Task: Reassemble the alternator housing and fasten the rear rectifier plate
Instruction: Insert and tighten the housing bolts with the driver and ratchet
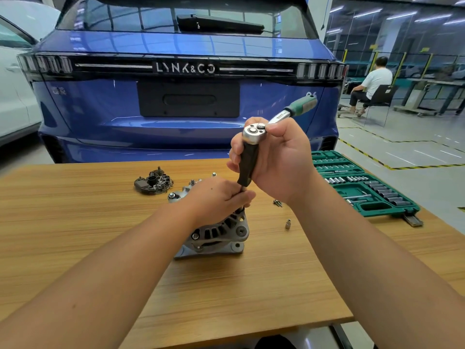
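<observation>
The silver alternator housing stands on the wooden table in the middle. A ratchet wrench with a green handle sits on top of a black extension bar that points down at the housing's top. My right hand grips the ratchet head and the extension. My left hand rests on the housing and pinches the extension's lower end, hiding the bolt there. The black rectifier plate lies apart on the table, behind and to the left of the housing.
An open green socket set case lies at the table's right edge. A loose socket and a bolt lie right of the housing. A blue car stands right behind the table. A person sits far right.
</observation>
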`<action>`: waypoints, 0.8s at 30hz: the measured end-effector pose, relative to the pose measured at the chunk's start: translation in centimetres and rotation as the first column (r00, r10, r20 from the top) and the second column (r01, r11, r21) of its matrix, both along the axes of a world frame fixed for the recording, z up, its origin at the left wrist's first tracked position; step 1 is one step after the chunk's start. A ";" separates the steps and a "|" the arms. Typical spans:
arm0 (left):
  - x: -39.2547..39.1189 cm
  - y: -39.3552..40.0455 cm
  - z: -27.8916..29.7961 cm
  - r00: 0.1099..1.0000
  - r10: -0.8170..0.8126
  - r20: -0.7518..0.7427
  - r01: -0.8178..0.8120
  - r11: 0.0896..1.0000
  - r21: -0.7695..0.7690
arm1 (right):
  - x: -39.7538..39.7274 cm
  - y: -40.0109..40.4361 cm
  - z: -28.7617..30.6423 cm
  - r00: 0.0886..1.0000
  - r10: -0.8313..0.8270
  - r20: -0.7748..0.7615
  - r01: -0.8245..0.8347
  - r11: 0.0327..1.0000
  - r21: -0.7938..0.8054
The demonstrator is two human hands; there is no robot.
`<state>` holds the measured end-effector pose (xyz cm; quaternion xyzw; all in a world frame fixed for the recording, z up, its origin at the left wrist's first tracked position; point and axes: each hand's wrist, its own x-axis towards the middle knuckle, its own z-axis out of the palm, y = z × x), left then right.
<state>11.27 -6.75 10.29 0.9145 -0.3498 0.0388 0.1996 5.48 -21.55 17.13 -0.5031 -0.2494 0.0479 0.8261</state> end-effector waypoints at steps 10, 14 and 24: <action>0.1 -0.5 -0.2 0.997 -0.003 0.080 -0.003 0.997 0.079 | 0.6 1.5 0.7 0.943 -0.318 -0.103 0.324 0.945 0.051; 0.2 -0.2 -0.2 1.000 0.004 0.025 -0.005 0.999 0.052 | 0.5 1.1 0.1 0.961 -0.276 -0.008 0.275 0.956 0.105; -0.1 -0.4 0.0 0.999 0.006 0.038 -0.009 0.997 0.072 | -1.1 0.9 -0.9 0.337 -0.350 0.874 0.882 0.443 -0.163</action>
